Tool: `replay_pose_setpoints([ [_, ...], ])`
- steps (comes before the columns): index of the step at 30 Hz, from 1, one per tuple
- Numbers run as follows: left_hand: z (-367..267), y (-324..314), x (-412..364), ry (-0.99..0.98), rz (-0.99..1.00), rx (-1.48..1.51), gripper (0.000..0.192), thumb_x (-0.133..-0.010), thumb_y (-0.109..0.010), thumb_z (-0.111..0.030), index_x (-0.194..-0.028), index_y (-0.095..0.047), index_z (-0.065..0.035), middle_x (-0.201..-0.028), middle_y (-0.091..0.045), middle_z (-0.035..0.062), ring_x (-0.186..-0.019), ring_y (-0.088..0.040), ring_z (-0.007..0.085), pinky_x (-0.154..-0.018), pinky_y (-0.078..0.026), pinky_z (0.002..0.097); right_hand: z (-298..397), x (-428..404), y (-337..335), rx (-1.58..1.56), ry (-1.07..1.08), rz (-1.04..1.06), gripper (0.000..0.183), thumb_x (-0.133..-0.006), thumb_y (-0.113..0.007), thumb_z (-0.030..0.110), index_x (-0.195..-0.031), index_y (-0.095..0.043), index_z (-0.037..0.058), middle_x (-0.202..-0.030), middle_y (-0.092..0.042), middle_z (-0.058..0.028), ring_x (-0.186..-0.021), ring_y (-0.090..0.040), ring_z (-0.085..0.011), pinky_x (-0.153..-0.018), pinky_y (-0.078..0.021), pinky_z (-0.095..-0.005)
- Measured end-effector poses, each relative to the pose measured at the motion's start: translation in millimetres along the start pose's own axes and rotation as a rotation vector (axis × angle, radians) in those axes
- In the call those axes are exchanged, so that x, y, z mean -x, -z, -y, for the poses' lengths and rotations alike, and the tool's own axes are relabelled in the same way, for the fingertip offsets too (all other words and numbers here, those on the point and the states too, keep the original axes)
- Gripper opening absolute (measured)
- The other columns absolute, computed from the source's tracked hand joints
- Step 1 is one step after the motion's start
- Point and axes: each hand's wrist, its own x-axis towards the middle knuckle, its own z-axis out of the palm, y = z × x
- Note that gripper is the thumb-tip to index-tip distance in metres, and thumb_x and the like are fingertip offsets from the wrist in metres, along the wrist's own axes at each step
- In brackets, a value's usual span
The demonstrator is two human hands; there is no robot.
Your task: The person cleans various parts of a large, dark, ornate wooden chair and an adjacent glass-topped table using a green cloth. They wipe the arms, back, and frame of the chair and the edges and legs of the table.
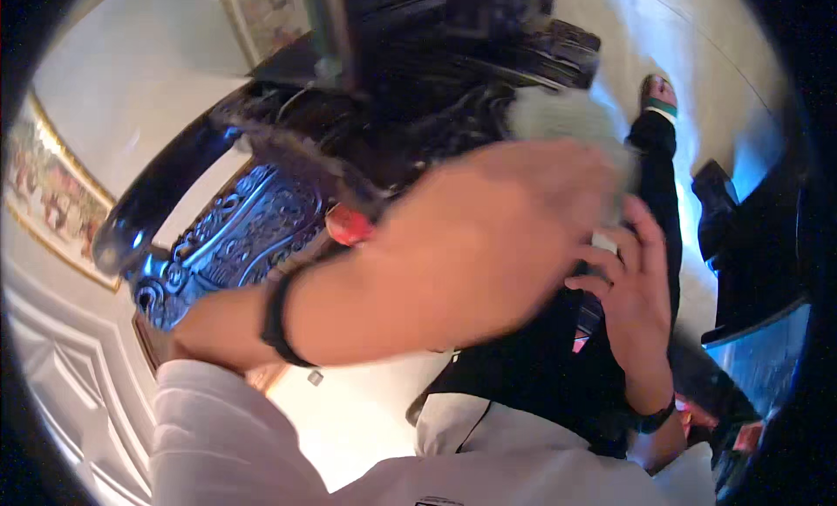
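Note:
My left hand (556,185) is stretched across the middle of the view and blurred by motion. At its fingers is a pale greenish-white cloth (562,117), which it appears to grip; its fingertips are hidden. My right hand (637,277) is close beside it, fingers curled and spread toward the cloth's lower edge. A small white piece (605,242) shows between its fingers; whether this belongs to the cloth, I cannot tell. Beyond my left arm is dark carved wooden furniture (261,212) with a glossy curved rail.
A red object (350,225) is partly hidden behind my left forearm. Framed pictures (59,199) hang on the wall, above a white moulded panel (72,369). My black-trousered leg (657,159) extends over pale glossy floor (706,55). Dark furniture (758,264) stands at right.

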Motion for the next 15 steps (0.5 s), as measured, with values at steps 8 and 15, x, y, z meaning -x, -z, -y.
replay_pose_setpoints([
  [8, -37, -44, 55, 0.082, -0.268, 0.120, 0.042, -0.083, -0.059, -0.017, -0.122, -0.063, -0.0012, -0.119, -0.065, 0.0172, -0.124, -0.056, 0.0340, -0.110, -0.041, 0.0440, 6, -53, -10, 0.120, -0.023, -0.392, 0.042, -0.095, -0.062, 0.006, -0.135, -0.054, -0.0024, -0.127, -0.064, -0.0111, -0.114, -0.061, -0.0205, -0.102, -0.0462, -0.0329],
  [15, 124, 4, 129, -0.025, -0.160, -0.324, 0.071, -0.085, -0.053, -0.065, -0.122, -0.064, -0.0051, -0.119, -0.066, 0.0152, -0.107, -0.063, 0.0385, -0.096, -0.047, 0.0491, -1, -204, 24, 1.353, 0.407, 0.246, 0.038, -0.089, -0.058, 0.002, -0.127, -0.062, 0.0041, -0.124, -0.065, -0.0205, -0.115, -0.063, -0.0355, -0.101, -0.0472, -0.0378],
])
